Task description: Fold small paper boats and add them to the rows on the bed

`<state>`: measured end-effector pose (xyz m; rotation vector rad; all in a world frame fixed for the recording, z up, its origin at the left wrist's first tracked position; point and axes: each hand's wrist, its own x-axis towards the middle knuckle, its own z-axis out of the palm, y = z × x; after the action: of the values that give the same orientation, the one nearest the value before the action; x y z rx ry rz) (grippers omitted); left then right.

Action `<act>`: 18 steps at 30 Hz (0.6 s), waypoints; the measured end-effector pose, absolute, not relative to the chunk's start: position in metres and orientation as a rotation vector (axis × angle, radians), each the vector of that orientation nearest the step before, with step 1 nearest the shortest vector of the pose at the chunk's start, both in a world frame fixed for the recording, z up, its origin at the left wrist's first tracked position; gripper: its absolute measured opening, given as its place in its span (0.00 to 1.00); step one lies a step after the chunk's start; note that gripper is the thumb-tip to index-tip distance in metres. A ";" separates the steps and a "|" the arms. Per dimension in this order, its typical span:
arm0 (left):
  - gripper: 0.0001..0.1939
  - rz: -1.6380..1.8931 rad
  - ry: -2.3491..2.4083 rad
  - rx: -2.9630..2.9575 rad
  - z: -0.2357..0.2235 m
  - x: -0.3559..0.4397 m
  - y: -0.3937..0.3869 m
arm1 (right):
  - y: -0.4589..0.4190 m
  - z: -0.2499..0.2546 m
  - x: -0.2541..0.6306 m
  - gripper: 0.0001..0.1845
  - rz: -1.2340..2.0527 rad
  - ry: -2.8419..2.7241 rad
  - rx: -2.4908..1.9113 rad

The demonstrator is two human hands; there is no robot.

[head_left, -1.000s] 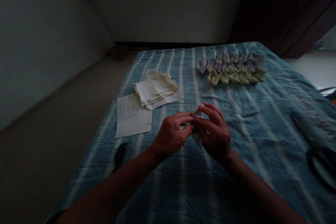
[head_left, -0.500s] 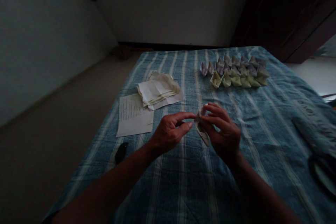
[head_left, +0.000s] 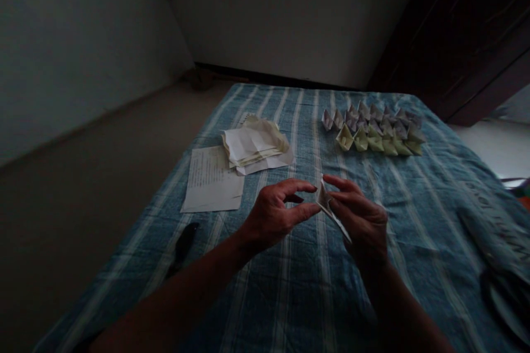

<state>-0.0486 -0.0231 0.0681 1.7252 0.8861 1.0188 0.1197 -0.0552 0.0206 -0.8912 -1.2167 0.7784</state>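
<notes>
Txt on paper sheet [head_left: 212, 179] & dark fabric [head_left: 492, 220]: too blurry, unreadable.

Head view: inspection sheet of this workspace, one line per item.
Surface: rumpled blue striped cloth.
Job's things: folded paper piece at the hands; rows of paper boats, white and pale yellow, farther along the cloth.
Clutter: loose paper pile beside a printed sheet; black elongated object by the left forearm; dark lettered fabric at the right.
Hands: left hand open, fingertips beside the paper; right hand pinching it.
Cables: nothing seen.
Surroundings: pale wall, dark wooden panel, floor.
</notes>
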 end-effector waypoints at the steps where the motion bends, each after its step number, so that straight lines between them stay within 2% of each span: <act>1: 0.09 1.036 0.862 1.738 0.068 -0.048 -0.023 | -0.055 0.020 0.120 0.09 0.798 -1.205 -0.878; 4: 0.06 1.076 0.808 1.820 0.069 -0.047 -0.025 | -0.055 0.020 0.121 0.08 0.847 -1.206 -0.854; 12: 0.06 1.287 0.804 2.171 0.065 -0.046 -0.032 | -0.056 0.022 0.125 0.08 0.911 -1.214 -0.820; 18: 0.10 1.327 0.753 2.256 0.066 -0.048 -0.035 | -0.055 0.023 0.126 0.07 0.982 -1.212 -0.751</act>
<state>-0.0476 -0.0355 0.0663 2.2564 0.7529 1.3275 0.1255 -0.0551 0.0230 -0.7514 -1.2119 0.9816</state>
